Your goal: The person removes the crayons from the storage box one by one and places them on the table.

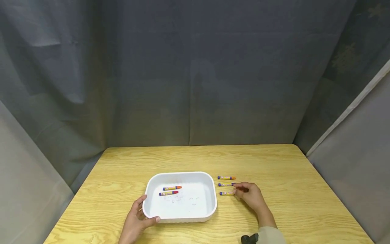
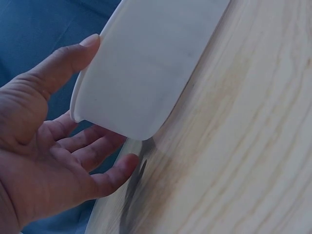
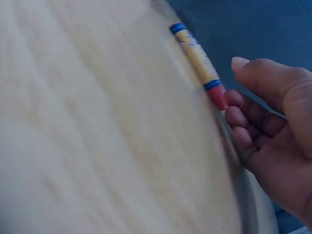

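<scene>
A white tray sits on the wooden table and holds an orange-tipped crayon and a red-tipped crayon. My left hand rests against the tray's near-left corner; the thumb touches the rim and the fingers lie relaxed beside the wall. Three crayons lie in a row to the right of the tray: the far one, the middle one and the near one. My right hand is at their right ends. Its fingertips touch the red end of the near crayon, and the thumb hovers apart from it.
Grey curtains enclose the table on three sides. Bare tabletop stretches behind the tray and to the right of the crayons. A dark wrist-worn device shows at the bottom edge. Faint scribbles mark the tray's floor.
</scene>
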`<state>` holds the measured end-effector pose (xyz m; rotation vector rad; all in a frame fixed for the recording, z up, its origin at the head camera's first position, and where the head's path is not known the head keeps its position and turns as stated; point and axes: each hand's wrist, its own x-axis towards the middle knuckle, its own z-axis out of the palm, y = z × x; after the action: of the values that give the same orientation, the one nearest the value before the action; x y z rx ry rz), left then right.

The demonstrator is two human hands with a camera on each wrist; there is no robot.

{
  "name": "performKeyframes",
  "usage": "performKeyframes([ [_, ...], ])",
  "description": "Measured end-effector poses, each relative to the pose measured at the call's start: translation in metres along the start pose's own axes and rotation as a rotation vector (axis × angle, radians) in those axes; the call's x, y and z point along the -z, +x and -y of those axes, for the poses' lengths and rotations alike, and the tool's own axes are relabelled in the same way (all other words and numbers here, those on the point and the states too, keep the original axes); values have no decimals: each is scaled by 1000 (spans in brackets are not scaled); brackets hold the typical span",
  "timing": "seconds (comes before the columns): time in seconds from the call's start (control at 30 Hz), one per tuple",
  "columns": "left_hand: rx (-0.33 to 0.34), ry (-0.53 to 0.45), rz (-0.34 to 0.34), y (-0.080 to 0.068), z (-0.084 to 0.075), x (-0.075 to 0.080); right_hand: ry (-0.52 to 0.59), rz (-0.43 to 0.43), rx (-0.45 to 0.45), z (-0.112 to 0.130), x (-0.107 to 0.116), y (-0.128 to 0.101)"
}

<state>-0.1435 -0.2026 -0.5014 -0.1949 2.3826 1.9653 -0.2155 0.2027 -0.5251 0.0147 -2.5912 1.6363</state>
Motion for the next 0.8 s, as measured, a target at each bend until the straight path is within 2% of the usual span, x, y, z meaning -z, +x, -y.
performKeyframes([
  [0.2,3,0,7,0,2,1,135,17,-31,20,10,-7],
  [0.33,0,-2,6,0,1,0,123,25,14,37,11,-7],
  [0.5,11,-12,2,-1,1,0,154,36,60,53,1,-7],
  [0.63,13,-8,-4,-1,1,0,192,94,116,65,-12,-5],
  [0.8,-18,13,-4,0,1,0,188,216,177,80,-30,1],
])
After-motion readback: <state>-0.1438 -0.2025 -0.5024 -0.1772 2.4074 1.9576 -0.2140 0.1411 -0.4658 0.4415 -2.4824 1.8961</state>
